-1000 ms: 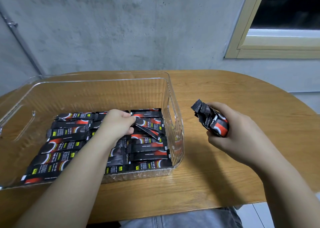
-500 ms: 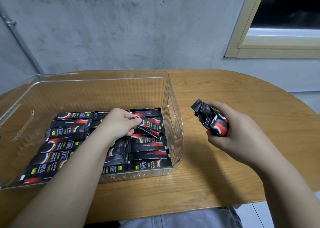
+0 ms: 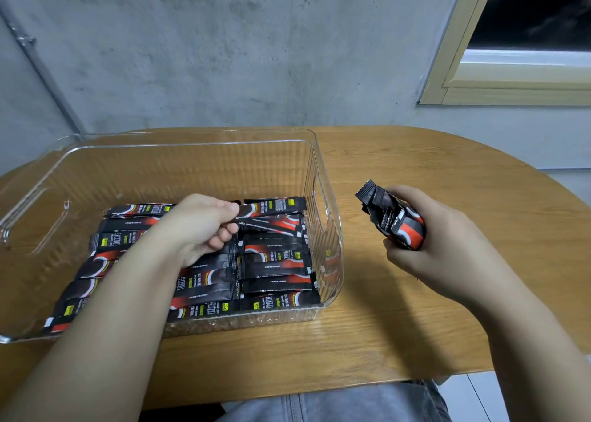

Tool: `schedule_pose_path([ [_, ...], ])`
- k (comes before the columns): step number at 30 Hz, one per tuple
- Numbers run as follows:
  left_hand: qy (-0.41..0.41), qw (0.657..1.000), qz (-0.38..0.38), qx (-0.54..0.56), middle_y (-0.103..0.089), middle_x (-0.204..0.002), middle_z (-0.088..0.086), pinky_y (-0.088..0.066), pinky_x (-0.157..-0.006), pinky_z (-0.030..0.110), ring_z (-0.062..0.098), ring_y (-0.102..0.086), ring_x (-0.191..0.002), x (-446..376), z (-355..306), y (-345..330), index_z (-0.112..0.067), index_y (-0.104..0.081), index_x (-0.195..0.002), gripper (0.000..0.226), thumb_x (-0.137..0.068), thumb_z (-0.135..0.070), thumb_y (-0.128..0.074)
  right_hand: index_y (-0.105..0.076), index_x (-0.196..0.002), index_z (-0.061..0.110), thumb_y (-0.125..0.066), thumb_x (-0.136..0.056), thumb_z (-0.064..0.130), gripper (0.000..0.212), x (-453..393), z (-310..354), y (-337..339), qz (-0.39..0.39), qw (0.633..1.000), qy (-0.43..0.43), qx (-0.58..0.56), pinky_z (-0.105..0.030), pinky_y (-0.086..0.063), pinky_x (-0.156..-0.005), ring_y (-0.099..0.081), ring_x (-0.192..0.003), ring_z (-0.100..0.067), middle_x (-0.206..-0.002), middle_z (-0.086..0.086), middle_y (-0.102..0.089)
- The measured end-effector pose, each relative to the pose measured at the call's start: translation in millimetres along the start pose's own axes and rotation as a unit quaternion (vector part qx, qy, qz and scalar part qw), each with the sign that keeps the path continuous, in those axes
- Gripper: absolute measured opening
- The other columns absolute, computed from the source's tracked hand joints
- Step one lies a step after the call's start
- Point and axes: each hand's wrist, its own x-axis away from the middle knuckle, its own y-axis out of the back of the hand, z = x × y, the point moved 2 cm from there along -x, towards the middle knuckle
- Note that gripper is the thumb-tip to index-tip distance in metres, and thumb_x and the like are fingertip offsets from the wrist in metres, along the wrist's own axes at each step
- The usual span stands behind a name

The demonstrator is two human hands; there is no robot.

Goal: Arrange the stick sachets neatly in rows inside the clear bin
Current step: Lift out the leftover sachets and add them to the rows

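At nine o'clock on the wooden table (image 3: 415,325) sits the clear bin (image 3: 316,165), its floor lined with black-and-red stick sachets (image 3: 275,264) lying flat in rows across the near half. Toward the bin's centre, the left hand (image 3: 204,226) reaches inside, thumb and curled fingers pinching one slanted sachet (image 3: 271,224) atop the far right row. Out at three o'clock, outside the bin, the right hand (image 3: 447,248) grips a bundle of sachets (image 3: 393,220) above the tabletop.
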Motion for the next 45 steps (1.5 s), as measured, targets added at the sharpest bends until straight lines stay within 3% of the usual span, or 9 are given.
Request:
schedule_pose_path([
  [9, 0.015, 0.995, 0.005, -0.104, -0.041, -0.043, -0.002, -0.019, -0.037, 0.012, 0.009, -0.029, -0.037, -4, 13, -20, -0.012, -0.054, -0.085, 0.017, -0.098, -0.018, -0.046, -0.044, -0.118, 0.049, -0.068, -0.072, 0.015, 0.062, 1, -2, 3, -0.007, 1.000, -0.002, -0.005, -0.022, -0.041, -0.064, -0.052, -0.082, 0.004, -0.087, 0.031, -0.051],
  [15, 0.002, 0.988, -0.009, -0.155, -0.044, -0.050, 0.001, -0.023, -0.043, 0.017, 0.015, -0.031, -0.043, -9, 19, -28, -0.012, -0.055, -0.084, 0.020, -0.098, -0.023, -0.047, -0.043, -0.117, 0.051, -0.068, -0.072, 0.015, 0.063, 1, -2, 2, -0.005, 1.000, 0.003, -0.008, -0.020, -0.039, -0.062, -0.052, -0.081, 0.004, -0.087, 0.031, -0.051],
  [20, -0.040, 0.980, -0.015, -0.196, -0.046, -0.054, 0.003, -0.022, -0.048, 0.022, 0.016, -0.030, -0.048, -8, 13, -9, -0.010, -0.054, -0.071, 0.036, -0.093, -0.039, -0.054, -0.043, -0.117, 0.051, -0.068, -0.071, 0.015, 0.063, 1, -5, 2, -0.005, 1.000, 0.002, -0.010, -0.019, -0.038, -0.062, -0.052, -0.080, 0.005, -0.087, 0.031, -0.052],
  [24, -0.067, 0.981, -0.019, -0.179, -0.052, -0.048, -0.001, -0.021, -0.043, 0.019, 0.016, -0.028, -0.047, 4, 0, 9, -0.010, -0.054, -0.070, 0.030, -0.096, -0.024, -0.051, -0.044, -0.118, 0.049, -0.068, -0.071, 0.015, 0.063, 0, -7, 0, -0.007, 1.000, -0.003, -0.007, -0.020, -0.039, -0.062, -0.053, -0.080, 0.003, -0.088, 0.030, -0.053],
  [26, -0.073, 0.978, 0.001, -0.196, -0.059, -0.061, 0.006, -0.026, -0.047, 0.022, 0.017, -0.032, -0.052, 7, 3, 6, -0.011, -0.056, -0.073, 0.024, -0.096, -0.015, -0.050, -0.045, -0.120, 0.047, -0.068, -0.071, 0.015, 0.063, -1, -6, -1, -0.004, 1.000, -0.005, -0.007, -0.022, -0.040, -0.062, -0.053, -0.080, -0.001, -0.089, 0.028, -0.054],
  [30, -0.090, 0.958, -0.011, -0.270, -0.054, -0.067, 0.004, -0.035, -0.059, 0.027, 0.016, -0.044, -0.056, 4, 17, -12, -0.017, -0.056, -0.077, 0.016, -0.093, -0.018, -0.055, -0.045, -0.122, 0.045, -0.068, -0.070, 0.016, 0.064, -1, -6, -2, 0.000, 1.000, -0.003, -0.006, -0.027, -0.041, -0.064, -0.054, -0.079, -0.007, -0.092, 0.024, -0.055],
  [35, -0.116, 0.927, -0.022, -0.357, -0.058, -0.069, 0.001, -0.036, -0.054, 0.026, 0.016, -0.050, -0.060, 6, 19, -22, -0.021, -0.053, -0.075, 0.018, -0.090, -0.027, -0.061, -0.045, -0.121, 0.046, -0.068, -0.071, 0.016, 0.063, 0, -8, -1, -0.003, 1.000, -0.004, -0.003, -0.025, -0.041, -0.063, -0.054, -0.079, -0.003, -0.090, 0.025, -0.055],
  [40, -0.163, 0.876, -0.070, -0.449, -0.042, -0.104, -0.007, -0.034, -0.073, 0.028, 0.015, -0.046, -0.088, 14, 15, -22, -0.024, -0.055, -0.090, 0.019, -0.082, -0.034, -0.070, -0.044, -0.122, 0.046, -0.068, -0.071, 0.017, 0.064, 0, -10, -3, -0.001, 1.000, -0.004, -0.006, -0.028, -0.041, -0.065, -0.054, -0.079, -0.007, -0.094, 0.019, -0.058],
  [45, -0.221, 0.821, 0.000, -0.526, -0.047, -0.103, -0.009, -0.040, -0.083, 0.029, 0.013, -0.049, -0.102, 17, 13, -26, -0.030, -0.062, -0.100, 0.022, -0.081, -0.034, -0.071, -0.044, -0.123, 0.044, -0.068, -0.070, 0.017, 0.064, -1, -11, -5, 0.003, 1.000, 0.000, -0.005, -0.025, -0.040, -0.063, -0.054, -0.079, -0.004, -0.093, 0.021, -0.056],
])
